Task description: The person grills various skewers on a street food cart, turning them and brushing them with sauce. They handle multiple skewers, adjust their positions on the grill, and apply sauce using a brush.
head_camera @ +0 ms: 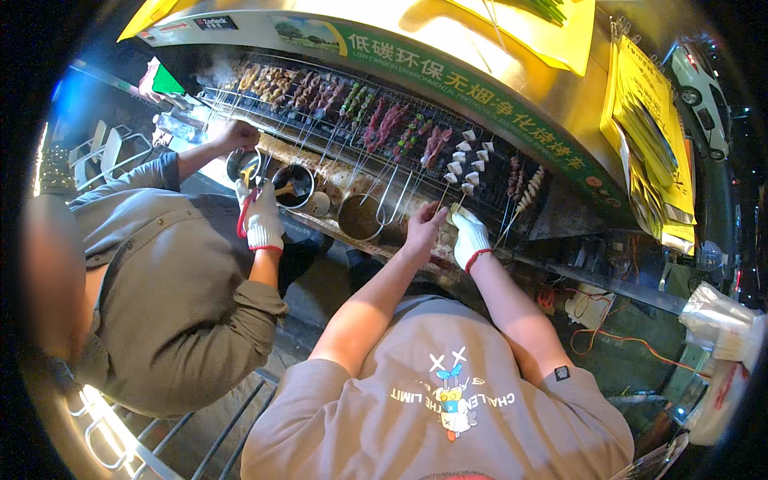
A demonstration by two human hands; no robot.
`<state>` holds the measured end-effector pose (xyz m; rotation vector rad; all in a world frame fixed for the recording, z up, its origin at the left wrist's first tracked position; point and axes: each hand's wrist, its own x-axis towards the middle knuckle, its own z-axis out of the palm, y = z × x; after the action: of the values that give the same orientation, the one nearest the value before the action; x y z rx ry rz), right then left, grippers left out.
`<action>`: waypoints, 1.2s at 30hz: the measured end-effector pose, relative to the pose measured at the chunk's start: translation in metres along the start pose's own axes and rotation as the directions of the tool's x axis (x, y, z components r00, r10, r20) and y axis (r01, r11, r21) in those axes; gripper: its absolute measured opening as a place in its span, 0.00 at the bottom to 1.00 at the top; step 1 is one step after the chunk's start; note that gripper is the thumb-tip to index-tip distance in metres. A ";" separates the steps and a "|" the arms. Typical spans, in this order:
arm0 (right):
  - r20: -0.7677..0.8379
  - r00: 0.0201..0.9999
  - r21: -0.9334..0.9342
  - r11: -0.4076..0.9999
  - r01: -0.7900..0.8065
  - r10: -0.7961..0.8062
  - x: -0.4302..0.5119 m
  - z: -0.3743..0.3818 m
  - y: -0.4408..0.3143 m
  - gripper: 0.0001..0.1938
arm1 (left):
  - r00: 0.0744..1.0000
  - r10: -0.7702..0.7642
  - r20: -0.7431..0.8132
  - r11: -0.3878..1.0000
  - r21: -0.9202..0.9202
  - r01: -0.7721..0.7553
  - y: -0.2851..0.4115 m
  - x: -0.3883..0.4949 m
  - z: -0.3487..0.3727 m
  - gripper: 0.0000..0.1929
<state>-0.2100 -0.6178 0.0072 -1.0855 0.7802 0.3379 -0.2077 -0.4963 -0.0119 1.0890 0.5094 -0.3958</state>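
My bare left hand (427, 222) pinches the end of a skewer of white, wedge-shaped pieces (459, 157) at the front edge of a long charcoal grill (384, 171). Close beside it, my right hand (470, 233), in a white knit glove with a red cuff, holds the stick of a second such skewer (478, 165). Both skewers lie over the grate. Left of them lie red meat skewers (437, 147) and skewers with green pieces (414, 137). To the right are a dark meat skewer (515, 178) and a pale spiral-shaped skewer (532, 189).
At my left a co-worker's gloved hand (261, 216) holds a red-handled tool above the front ledge. Metal pots (360, 217) and a shaker (318, 204) line that ledge. A green-bannered hood (480, 99) arches behind the grill. Wires (636, 339) hang at the right.
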 end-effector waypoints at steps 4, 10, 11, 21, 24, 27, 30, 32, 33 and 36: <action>0.068 0.998 0.057 0.998 -0.010 0.007 -0.016 -0.003 0.003 0.13 | 0.998 -0.061 0.029 0.998 -0.014 0.061 -0.005 -0.015 -0.008 0.25; 0.076 0.992 0.016 0.995 -0.102 0.100 -0.041 -0.020 0.006 0.11 | 0.983 -0.174 0.058 0.964 0.212 0.158 0.011 -0.064 -0.046 0.18; 0.091 0.990 0.024 0.993 -0.114 0.112 -0.046 -0.020 0.005 0.11 | 0.985 -0.171 0.034 0.972 0.171 0.163 0.009 -0.070 -0.060 0.15; 0.201 0.979 -0.567 0.818 0.102 0.017 -0.099 -0.045 0.002 0.19 | 0.974 -0.046 -0.221 0.986 0.144 0.080 0.002 -0.072 -0.145 0.22; 0.215 0.976 -0.762 0.616 0.198 -0.047 -0.103 -0.072 0.011 0.16 | 0.981 0.020 -0.191 0.866 0.494 0.079 -0.018 -0.083 -0.167 0.16; 0.224 0.959 -0.869 0.411 0.277 -0.173 -0.091 -0.116 0.046 0.19 | 0.966 0.158 -0.205 0.714 0.700 0.032 -0.025 -0.110 -0.171 0.14; 0.143 0.984 -0.973 0.168 0.159 -0.107 -0.096 -0.148 0.060 0.28 | 0.967 0.224 -0.117 0.490 0.872 -0.008 -0.032 -0.117 -0.194 0.16; 0.045 0.999 -0.985 0.165 0.048 -0.022 -0.102 -0.167 0.065 0.30 | 0.969 0.247 -0.033 0.502 0.859 -0.099 -0.048 -0.120 -0.209 0.24; -0.025 0.998 -0.991 0.129 -0.019 -0.050 -0.102 -0.180 0.076 0.26 | 0.982 0.182 -0.049 0.579 0.813 -0.067 -0.053 -0.120 -0.214 0.30; -0.082 0.974 -0.942 0.336 -0.006 -0.211 -0.109 -0.233 0.119 0.24 | 0.994 -0.080 -0.072 0.768 0.631 0.108 -0.051 -0.125 -0.212 0.45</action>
<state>-0.4499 -0.7573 -0.0492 -2.3337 0.6440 0.6232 -0.3792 -0.3174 -0.0559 1.7394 0.4773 -0.6658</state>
